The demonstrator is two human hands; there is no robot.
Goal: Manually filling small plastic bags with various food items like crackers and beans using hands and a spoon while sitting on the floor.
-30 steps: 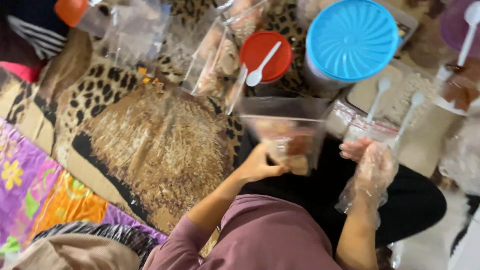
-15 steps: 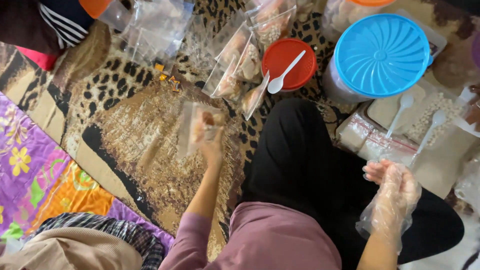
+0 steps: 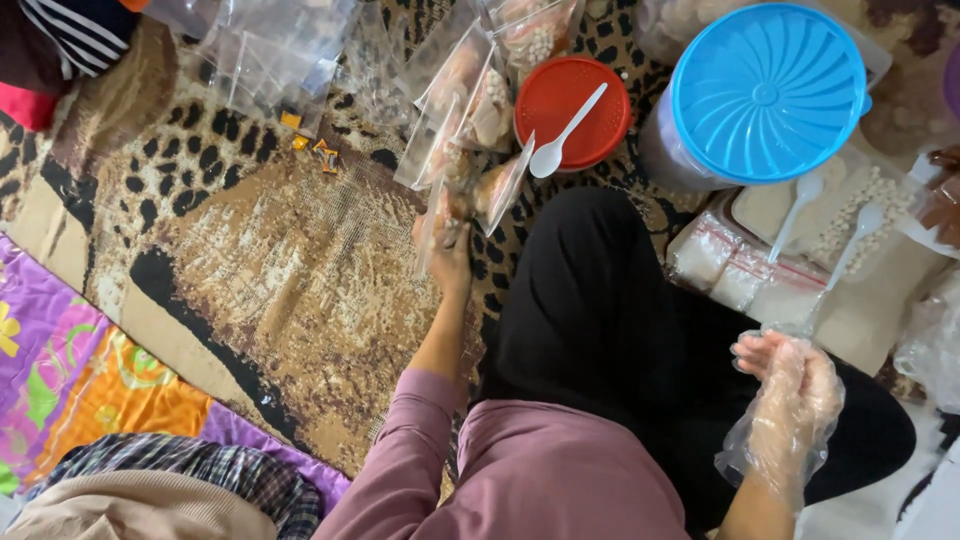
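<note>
1. Leopard-print rug (image 3: 260, 250) covers the floor, with a bright floral cloth (image 3: 60, 370) at its left edge.
2. One blue-lidded tub (image 3: 765, 95) stands just beside one red lid (image 3: 570, 100).
3. Three white spoons: one (image 3: 565, 135) lies on the red lid.
4. Left hand (image 3: 450, 250) is closed around a filled bag (image 3: 445, 205), touching the pile of bags (image 3: 470, 100).
5. Right hand (image 3: 790, 390), in a plastic glove, hangs half-curled and empty over the lap.

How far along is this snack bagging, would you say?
Several filled bags already lie in a row on the rug. The left hand is setting another filled bag beside them. The gloved right hand is empty, and empty bags remain, so more likely follows.
</note>
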